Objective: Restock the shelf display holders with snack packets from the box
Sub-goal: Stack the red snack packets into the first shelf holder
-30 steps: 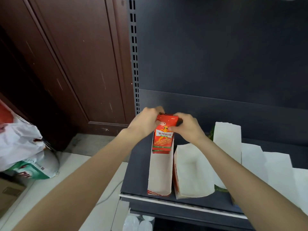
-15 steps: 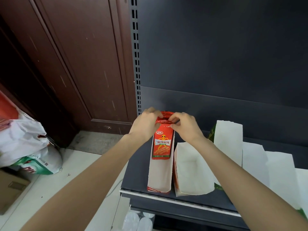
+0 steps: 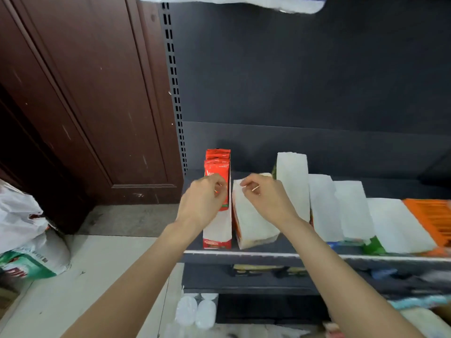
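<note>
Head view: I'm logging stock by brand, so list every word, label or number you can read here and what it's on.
Nothing reads in full.
Red snack packets: white print, too blurred to read.
Red holder, front panel: small logo, too small to read.
Green-and-white sack on the floor: part of large red letters, cut off and unclear.
White holders: blank on the sides that show.
Orange crate: no text.

Lower shelf goods (image 3: 402, 281) blurred.
</note>
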A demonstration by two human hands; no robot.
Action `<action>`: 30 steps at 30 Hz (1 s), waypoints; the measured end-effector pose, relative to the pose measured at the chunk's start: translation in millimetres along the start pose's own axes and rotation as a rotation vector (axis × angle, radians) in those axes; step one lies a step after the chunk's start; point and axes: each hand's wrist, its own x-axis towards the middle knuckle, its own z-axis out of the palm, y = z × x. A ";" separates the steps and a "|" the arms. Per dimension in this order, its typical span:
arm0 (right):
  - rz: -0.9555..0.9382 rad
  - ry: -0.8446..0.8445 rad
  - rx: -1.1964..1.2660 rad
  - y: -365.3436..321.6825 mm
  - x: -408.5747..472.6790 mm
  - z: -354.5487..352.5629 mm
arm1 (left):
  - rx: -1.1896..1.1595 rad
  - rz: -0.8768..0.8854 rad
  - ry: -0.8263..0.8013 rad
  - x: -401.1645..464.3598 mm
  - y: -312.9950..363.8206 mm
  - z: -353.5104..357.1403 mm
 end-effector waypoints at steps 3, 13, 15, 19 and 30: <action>0.093 -0.006 -0.016 11.8 -47.3 -8.1 | -0.018 0.019 -0.075 -32.3 12.9 15.2; 0.412 0.041 -0.128 89.3 -221.1 -45.8 | -0.120 0.204 -0.385 -133.5 92.5 99.8; 0.467 0.040 -0.175 103.8 -249.7 -56.0 | -0.117 0.241 -0.430 -150.9 111.4 114.5; 0.534 0.041 -0.232 142.9 -297.4 -75.0 | -0.097 0.302 -0.543 -183.8 141.9 145.6; 0.600 -0.345 -0.063 248.9 -397.8 -115.6 | 0.100 0.365 -0.873 -262.9 195.0 256.0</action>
